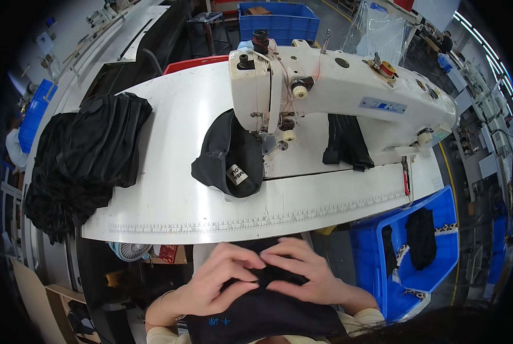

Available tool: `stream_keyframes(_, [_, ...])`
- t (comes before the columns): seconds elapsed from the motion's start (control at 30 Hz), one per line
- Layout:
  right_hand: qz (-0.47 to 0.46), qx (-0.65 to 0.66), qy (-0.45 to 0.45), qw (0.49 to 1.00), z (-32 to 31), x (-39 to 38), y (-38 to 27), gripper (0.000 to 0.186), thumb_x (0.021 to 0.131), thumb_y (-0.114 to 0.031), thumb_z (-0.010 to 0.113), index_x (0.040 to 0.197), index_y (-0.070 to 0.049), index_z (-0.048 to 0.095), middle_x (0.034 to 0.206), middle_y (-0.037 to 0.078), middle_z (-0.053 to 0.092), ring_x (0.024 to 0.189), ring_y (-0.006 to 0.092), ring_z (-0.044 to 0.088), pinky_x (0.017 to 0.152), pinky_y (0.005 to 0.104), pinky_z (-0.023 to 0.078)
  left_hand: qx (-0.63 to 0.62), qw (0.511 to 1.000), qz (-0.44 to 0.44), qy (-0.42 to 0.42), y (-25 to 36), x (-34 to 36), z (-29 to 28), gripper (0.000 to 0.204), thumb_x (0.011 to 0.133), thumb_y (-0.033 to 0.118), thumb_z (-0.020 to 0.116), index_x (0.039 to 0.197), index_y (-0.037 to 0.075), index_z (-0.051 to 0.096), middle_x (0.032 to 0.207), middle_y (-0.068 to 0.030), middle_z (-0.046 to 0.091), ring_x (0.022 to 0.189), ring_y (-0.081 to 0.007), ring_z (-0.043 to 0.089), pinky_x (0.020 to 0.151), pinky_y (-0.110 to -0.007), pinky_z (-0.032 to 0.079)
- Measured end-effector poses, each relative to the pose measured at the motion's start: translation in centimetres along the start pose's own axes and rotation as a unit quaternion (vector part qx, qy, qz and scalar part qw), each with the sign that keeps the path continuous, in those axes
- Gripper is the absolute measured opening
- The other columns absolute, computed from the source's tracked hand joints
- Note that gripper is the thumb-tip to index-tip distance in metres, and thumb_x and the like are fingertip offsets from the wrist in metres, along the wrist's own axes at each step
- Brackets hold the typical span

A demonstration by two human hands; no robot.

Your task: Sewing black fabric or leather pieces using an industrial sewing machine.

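Observation:
Below the table's front edge, my left hand (219, 279) and my right hand (304, 273) meet over a piece of black fabric (265, 312) held on my lap, fingers of both pinching its upper edge. A white sewing machine (348, 89) stands on the white table (176, 200) ahead. Under its needle end lies a black cap-shaped piece (228, 155) with a small white label. Neither hand touches the machine or the cap piece.
A heap of black fabric (84, 160) hangs over the table's left end. A black strip (345, 142) lies beside the machine's base. A blue bin (422, 252) with dark and patterned pieces stands at the right. Another blue crate (279, 23) is behind the machine.

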State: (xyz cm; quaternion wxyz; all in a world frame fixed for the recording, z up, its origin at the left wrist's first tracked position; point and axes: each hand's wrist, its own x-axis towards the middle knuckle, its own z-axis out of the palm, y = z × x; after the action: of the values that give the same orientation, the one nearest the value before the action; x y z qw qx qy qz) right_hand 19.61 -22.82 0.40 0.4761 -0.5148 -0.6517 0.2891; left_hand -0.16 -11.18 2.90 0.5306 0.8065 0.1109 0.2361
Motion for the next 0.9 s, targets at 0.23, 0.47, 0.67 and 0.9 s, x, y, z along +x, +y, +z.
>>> stream_keyframes(0.23, [0.157, 0.155, -0.005, 0.975, 1.3, -0.6, 2.0, 0.017, 0.085, -0.004, 0.070, 0.100, 0.003, 0.067, 0.077, 0.009, 0.067, 0.065, 0.0120, 0.064, 0.059, 0.0224, 0.050, -0.233, 0.972, 0.031, -0.017, -5.1, 5.9, -1.2, 0.017, 0.094, 0.009, 0.055, 0.103, -0.005, 0.060, 0.106, -0.0159, 0.055, 0.099, -0.0255, 0.055, 0.088, -0.035, 0.045])
stream_keyframes(0.47, [0.055, 0.075, 0.110, 0.990, -0.7, 4.1, 6.1, 0.014, 0.088, 0.005, 0.062, 0.102, 0.002, 0.064, 0.078, 0.010, 0.068, 0.063, 0.0123, 0.067, 0.060, 0.0219, 0.054, 0.631, 0.774, -0.013, -0.048, -7.7, 10.3, 0.8, 0.033, 0.068, 0.004, 0.061, 0.098, -0.010, 0.060, 0.091, -0.0134, 0.055, 0.083, -0.0260, 0.055, 0.079, -0.033, 0.048])
stream_keyframes(0.67, [-0.212, -0.417, 0.031, 0.883, -4.4, 9.8, 13.3, 0.025, 0.070, -0.007, 0.062, 0.094, -0.004, 0.068, 0.090, 0.014, 0.068, 0.093, 0.0228, 0.064, 0.074, 0.0326, 0.049, 0.470, 0.877, 0.091, 0.024, -9.8, 13.3, -4.6, 0.021, 0.063, 0.006, 0.064, 0.083, 0.001, 0.059, 0.081, -0.0108, 0.056, 0.073, -0.0234, 0.054, 0.060, -0.035, 0.043])
stream_keyframes(0.9, [-0.251, -0.521, -0.045, 0.815, -5.0, 11.9, 16.8, 0.012, 0.051, -0.020, 0.061, 0.054, -0.009, 0.058, 0.079, 0.003, 0.060, 0.086, 0.0210, 0.055, 0.068, 0.0342, 0.048, 0.591, 0.802, 0.086, -0.006, -10.2, 15.1, -4.3, 0.016, 0.064, 0.010, 0.067, 0.080, 0.006, 0.066, 0.072, -0.0032, 0.060, 0.070, -0.0198, 0.059, 0.062, -0.033, 0.045])
